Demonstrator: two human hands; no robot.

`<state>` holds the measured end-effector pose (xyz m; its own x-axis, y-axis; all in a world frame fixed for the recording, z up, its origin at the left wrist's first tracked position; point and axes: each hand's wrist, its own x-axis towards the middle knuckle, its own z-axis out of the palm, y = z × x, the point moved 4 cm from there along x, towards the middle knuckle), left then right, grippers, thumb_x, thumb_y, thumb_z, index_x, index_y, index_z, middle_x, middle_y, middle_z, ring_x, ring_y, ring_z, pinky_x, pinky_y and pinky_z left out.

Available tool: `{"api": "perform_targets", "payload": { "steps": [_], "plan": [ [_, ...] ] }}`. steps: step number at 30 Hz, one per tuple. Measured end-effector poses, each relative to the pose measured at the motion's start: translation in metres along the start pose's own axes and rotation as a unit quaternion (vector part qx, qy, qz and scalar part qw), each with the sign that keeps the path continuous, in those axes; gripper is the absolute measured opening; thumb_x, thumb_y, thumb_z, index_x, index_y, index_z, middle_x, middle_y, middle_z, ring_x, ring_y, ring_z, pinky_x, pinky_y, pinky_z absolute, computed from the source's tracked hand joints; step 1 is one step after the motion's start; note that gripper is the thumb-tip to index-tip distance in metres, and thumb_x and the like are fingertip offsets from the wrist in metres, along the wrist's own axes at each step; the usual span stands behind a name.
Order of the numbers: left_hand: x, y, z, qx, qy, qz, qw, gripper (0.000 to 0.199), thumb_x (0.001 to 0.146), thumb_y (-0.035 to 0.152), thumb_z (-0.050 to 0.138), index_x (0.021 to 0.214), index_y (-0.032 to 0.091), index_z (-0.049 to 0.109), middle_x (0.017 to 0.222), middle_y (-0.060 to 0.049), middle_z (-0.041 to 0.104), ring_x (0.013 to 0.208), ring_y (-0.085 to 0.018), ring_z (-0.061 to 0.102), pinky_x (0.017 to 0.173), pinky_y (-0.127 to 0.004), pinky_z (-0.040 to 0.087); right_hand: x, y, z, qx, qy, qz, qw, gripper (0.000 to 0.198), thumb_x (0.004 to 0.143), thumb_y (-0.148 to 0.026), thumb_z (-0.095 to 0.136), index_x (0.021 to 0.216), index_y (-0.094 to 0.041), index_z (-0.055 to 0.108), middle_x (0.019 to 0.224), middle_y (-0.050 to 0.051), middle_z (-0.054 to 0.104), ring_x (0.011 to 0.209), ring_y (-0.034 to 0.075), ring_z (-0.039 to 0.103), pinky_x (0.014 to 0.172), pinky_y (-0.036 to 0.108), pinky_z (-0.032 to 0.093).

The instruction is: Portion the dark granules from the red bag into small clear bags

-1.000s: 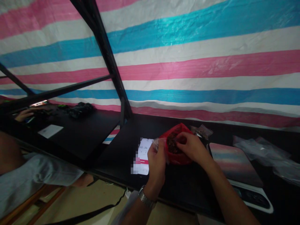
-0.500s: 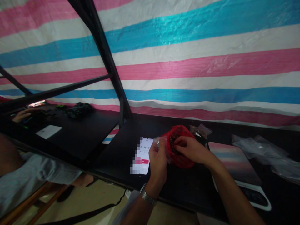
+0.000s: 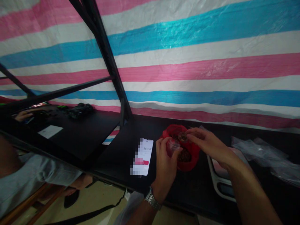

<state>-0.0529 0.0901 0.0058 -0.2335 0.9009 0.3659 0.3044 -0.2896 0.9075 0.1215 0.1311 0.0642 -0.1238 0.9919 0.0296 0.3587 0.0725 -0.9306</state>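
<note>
A red plastic bag (image 3: pixel 194 158) stands open on the black table, with small brown grains (image 3: pixel 184 155) inside. My left hand (image 3: pixel 166 159) is closed on a small clear plastic bag (image 3: pixel 172 146) at the red bag's left side. Between the fingertips of my right hand (image 3: pixel 206 140) is a small clear round cup (image 3: pixel 182 136) with some brown grains in it, held over the red bag's mouth. The exact shape of the cup is blurred.
A phone (image 3: pixel 145 159) showing a timer lies left of my hands. Beneath my right forearm is a white scale (image 3: pixel 214 176). Clear plastic bags (image 3: pixel 264 156) lie to the right. A co-worker's hand (image 3: pixel 22 115) is at the far-left table, beyond a black frame post (image 3: pixel 114 75).
My right hand has risen out of the red bag and now holds the round cup with grains. My left hand has shifted right with the clear bag.
</note>
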Motion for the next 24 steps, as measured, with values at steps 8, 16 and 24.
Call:
{"api": "perform_targets", "payload": {
  "steps": [8,16,24],
  "plan": [
    [0.001,-0.008,0.006,-0.003,-0.048,0.030,0.998,0.036,0.093,0.013,0.070,0.127,0.023,0.063,0.129,-0.008,0.060,0.124,-0.024,0.061,0.111,-0.043,0.049,-0.007,-0.023,0.020,-0.107,0.029,-0.093,0.990,0.013,0.086,-0.021,0.068,0.098,-0.023,0.073,0.104,0.005,0.081,0.097,0.022,0.076,0.094,0.036,0.058],
    [0.003,-0.008,0.002,0.003,-0.051,0.044,0.998,0.037,0.093,0.008,0.065,0.126,0.023,0.060,0.125,-0.008,0.061,0.118,-0.023,0.062,0.105,-0.041,0.051,-0.018,-0.045,0.022,-0.206,0.045,-0.143,0.967,0.025,0.082,-0.008,0.069,0.099,-0.025,0.076,0.110,0.005,0.079,0.106,0.024,0.073,0.099,0.037,0.054],
    [0.003,-0.010,0.000,0.018,-0.044,0.062,0.997,0.037,0.095,0.007,0.066,0.127,0.024,0.059,0.127,-0.007,0.062,0.120,-0.023,0.063,0.106,-0.040,0.050,-0.020,-0.043,0.023,-0.236,0.073,-0.130,0.960,0.021,0.084,-0.012,0.072,0.102,-0.023,0.076,0.107,0.006,0.077,0.100,0.025,0.073,0.093,0.038,0.055]
  ]
}}
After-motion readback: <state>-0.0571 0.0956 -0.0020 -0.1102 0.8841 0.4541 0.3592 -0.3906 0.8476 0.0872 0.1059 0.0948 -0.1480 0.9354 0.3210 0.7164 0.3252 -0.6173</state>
